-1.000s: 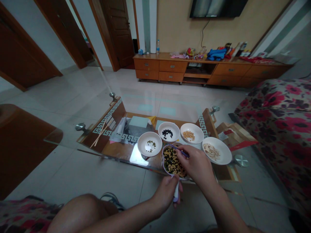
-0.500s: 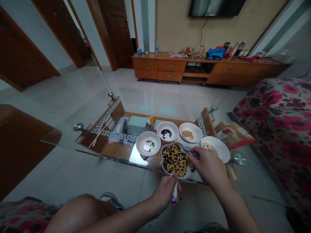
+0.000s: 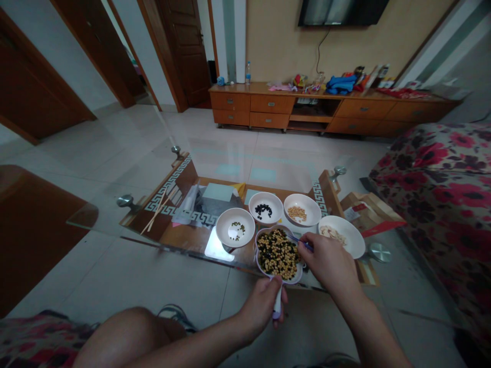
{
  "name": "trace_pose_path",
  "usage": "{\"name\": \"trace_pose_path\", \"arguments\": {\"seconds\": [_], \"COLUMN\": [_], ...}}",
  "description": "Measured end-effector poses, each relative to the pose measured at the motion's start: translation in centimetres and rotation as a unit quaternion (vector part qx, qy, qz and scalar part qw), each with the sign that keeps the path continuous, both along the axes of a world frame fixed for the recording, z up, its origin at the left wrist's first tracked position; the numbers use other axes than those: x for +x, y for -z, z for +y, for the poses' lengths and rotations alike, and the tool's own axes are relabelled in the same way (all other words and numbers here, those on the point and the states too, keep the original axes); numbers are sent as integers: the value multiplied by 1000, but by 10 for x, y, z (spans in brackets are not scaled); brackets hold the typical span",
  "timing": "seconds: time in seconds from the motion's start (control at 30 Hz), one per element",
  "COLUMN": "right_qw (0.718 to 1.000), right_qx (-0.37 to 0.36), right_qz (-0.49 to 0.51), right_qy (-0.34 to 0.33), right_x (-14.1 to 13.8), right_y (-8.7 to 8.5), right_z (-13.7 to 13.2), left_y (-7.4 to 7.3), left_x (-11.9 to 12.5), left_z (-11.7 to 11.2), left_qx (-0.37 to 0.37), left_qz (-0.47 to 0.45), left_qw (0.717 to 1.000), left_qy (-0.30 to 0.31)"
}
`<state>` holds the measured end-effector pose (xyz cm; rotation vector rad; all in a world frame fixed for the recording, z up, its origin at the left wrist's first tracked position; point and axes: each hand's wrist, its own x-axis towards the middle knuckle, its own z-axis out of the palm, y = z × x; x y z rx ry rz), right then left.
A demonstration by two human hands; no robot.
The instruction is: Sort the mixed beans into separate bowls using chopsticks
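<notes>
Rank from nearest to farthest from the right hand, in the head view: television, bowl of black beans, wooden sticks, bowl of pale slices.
1. Bowl of pale slices, just beyond the right hand
2. Bowl of black beans, forward and left
3. Wooden sticks, far left
4. Television, across the room, top of the picture

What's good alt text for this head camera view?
A left hand holds a flower-shaped bowl of mixed beans by its handle; the right hand holds a purple utensil at its edge. Four white bowls, sparsely filled, sit nearby on a glass table.
</notes>
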<state>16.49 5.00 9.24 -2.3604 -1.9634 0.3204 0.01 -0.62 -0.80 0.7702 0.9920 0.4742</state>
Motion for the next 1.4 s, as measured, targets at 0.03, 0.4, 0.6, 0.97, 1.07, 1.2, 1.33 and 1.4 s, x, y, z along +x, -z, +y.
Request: {"name": "trace_pose_path", "arguments": {"seconds": [0.03,0.4,0.6,0.97,1.07,1.2,1.33,1.4], "right_qw": [1000,1000,999,999,999,1000,998,996], "right_qx": [1,-6,-9,-12,-8,18,61,68], "right_qz": [4,-5,-9,-19,-8,1,-2,-23], "right_qy": [-2,-17,-29,-37,-31,-17,23,55], "right_x": [0,-5,-6,-6,-5,5,28,41], "right_y": [1,6,9,5,2,-6,-16,-20], "right_z": [0,0,1,0,-1,-1,-1,-3], "left_y": [-1,-2,-4,-4,-6,-5,-3,-2], "left_x": [0,-1,-1,-1,-1,-2,-1,-1], "left_z": [0,0,1,0,1,1,1,1], "left_qx": [1,-2,-3,-4,-1,-1,0,2], "left_qz": [0,3,8,2,0,-4,-6,-6], "left_qw": [1000,1000,1000,1000,1000,1000,1000,1000], "left_qy": [0,2,0,-1,-2,-6,-7,-5]}}
